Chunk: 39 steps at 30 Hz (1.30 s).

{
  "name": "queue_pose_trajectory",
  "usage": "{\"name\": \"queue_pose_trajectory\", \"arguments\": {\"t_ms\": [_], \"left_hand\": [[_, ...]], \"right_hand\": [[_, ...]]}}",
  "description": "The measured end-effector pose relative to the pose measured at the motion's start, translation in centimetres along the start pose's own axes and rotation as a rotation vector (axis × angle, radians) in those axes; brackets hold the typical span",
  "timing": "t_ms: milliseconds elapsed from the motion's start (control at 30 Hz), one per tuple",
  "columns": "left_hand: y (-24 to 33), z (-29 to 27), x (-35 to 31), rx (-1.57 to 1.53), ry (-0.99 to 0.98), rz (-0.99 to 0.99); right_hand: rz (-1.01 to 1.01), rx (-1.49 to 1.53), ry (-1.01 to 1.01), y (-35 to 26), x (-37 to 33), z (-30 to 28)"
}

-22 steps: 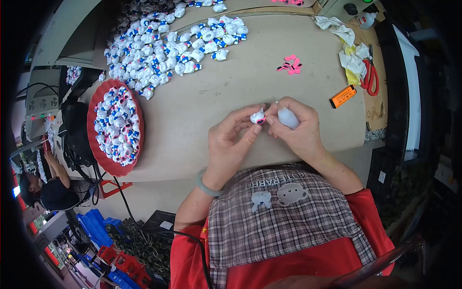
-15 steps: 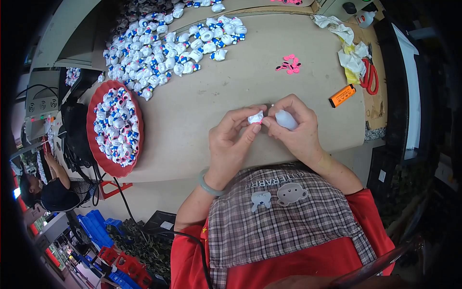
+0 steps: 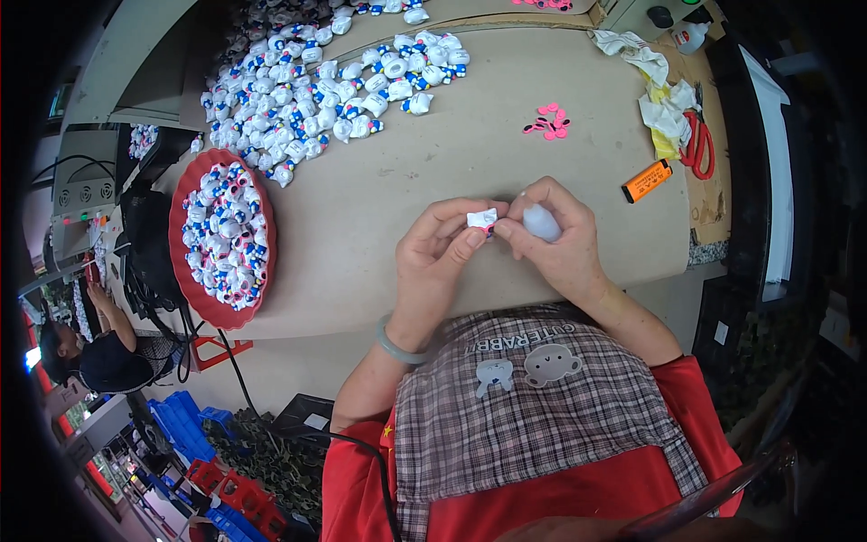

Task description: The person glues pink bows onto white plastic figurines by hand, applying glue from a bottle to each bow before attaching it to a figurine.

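Pinched between the fingers and thumb of my left hand [image 3: 435, 248] is a small white figurine [image 3: 481, 218] with a bit of pink at its lower edge. My right hand [image 3: 567, 244] is closed round a small whitish squeeze bottle [image 3: 540, 222], and its thumb and fingertips meet the figurine's right side. Both hands are close together above the near part of the table. Beyond them lies a little heap of pink pieces [image 3: 551, 121], some with dark parts. To the left, a red scalloped bowl [image 3: 178, 244] holds many white, blue and pink figurines.
A large spread of figurines [image 3: 316, 95] covers the far left of the table [image 3: 361, 226]. On the right are an orange box [image 3: 647, 181], red-handled scissors [image 3: 699, 149] and crumpled paper [image 3: 664, 116]. A black cable [image 3: 237, 370] hangs at the left; another person [image 3: 113, 348] sits beyond.
My left hand has tilted the figurine slightly, so more of its white side shows. Both hands stay together, and the whole view has shifted a little.
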<state>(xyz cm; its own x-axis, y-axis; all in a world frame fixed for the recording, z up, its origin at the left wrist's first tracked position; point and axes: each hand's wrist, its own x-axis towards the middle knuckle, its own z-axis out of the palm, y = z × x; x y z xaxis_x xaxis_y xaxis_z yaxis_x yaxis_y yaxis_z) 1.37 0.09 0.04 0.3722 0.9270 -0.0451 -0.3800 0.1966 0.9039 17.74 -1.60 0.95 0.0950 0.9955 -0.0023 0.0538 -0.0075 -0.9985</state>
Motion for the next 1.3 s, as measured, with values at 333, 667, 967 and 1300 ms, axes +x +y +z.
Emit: {"name": "queue_pose_trajectory", "arguments": {"t_ms": [333,667,967,1300], "left_hand": [[0.7,-0.8,0.3,-0.483,-0.006,-0.208],[1.1,-2.6,0.2,-0.594,0.020,-0.175],[7.2,-7.7,-0.9,0.596,0.403,0.310],[10.3,-9.6,0.4,1.472,0.474,0.592]], "right_hand": [[0.149,0.194,-0.092,-0.4,0.2,-1.9],[0.171,0.148,-0.101,-0.3,0.9,-1.4],[0.226,0.096,-0.079,-0.4,0.3,-2.9],[0.190,0.103,-0.142,-0.5,1.0,-1.9]]}}
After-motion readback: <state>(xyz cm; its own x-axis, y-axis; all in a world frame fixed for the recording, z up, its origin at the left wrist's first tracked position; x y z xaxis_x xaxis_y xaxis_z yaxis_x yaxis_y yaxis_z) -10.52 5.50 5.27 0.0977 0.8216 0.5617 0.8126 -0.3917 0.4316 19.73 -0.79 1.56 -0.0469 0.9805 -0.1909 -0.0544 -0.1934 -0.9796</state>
